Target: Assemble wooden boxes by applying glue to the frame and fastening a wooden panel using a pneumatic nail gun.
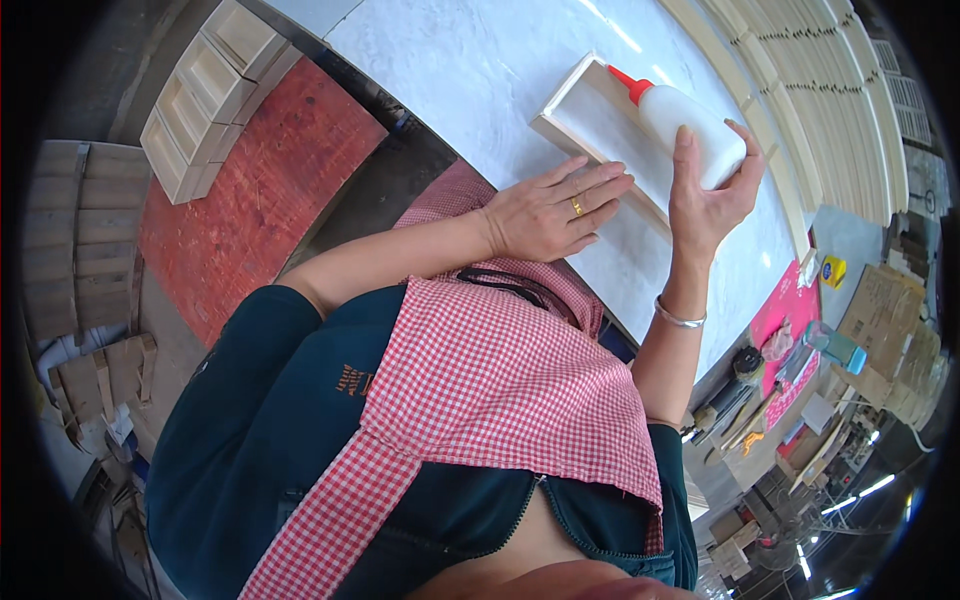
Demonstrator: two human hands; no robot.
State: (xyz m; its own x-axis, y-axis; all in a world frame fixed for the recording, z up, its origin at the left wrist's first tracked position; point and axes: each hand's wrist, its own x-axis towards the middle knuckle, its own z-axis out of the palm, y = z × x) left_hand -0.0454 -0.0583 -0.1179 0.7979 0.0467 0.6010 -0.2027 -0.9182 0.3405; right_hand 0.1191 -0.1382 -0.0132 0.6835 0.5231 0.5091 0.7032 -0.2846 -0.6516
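Note:
A white squeeze bottle [688,125] with a red cap and long red nozzle is gripped in my right hand [715,190], thumb and fingers wrapped round its lower end. The bottle lies tilted over a pale wooden frame [572,142], its nozzle tip close to the frame's far left corner. My left hand [555,212] is spread palm down, its fingers reaching to the frame's near long side. Whether those fingertips press on the wood cannot be made out. The frame's right end is hidden behind my right hand and the bottle.
The frame sits on a white marbled tabletop [430,70]. Stacked pale wooden strips [830,110] line the far right. At left, wooden boxes [205,90] stand on a red board [265,190]. Lower right are a yellow tape-like item [833,271], a clear container [838,347] and cardboard [885,315].

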